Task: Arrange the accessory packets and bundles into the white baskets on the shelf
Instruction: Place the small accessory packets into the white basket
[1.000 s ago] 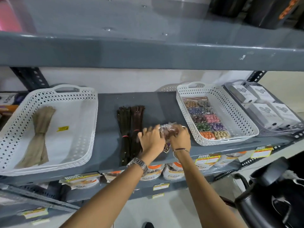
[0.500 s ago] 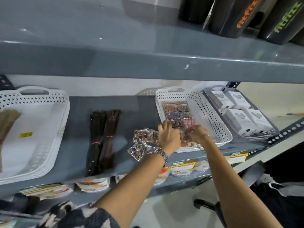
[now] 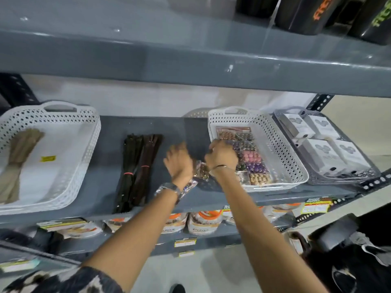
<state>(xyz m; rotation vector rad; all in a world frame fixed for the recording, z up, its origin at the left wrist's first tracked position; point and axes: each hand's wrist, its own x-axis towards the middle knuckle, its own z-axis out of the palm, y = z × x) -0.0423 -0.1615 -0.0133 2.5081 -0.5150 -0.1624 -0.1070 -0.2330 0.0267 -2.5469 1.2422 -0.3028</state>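
My right hand hovers over the left rim of the right white basket, fingers curled down toward the colourful bead packets laid inside; whether it grips one is hidden. My left hand is blurred above the grey shelf, fingers apart, holding nothing I can see. Clear loose packets lie on the shelf between my wrists, another under my left wrist. Two dark bundles rest on the shelf. The left white basket holds a beige bundle.
A grey tray of white boxes stands right of the white basket. The upper shelf hangs low overhead with dark containers on it. Food packs fill the shelf below. A black bag sits at lower right.
Both hands pulled back left from the right basket's front toward its left rim. My left hand has moved left, away from the basket. The view shifted slightly.
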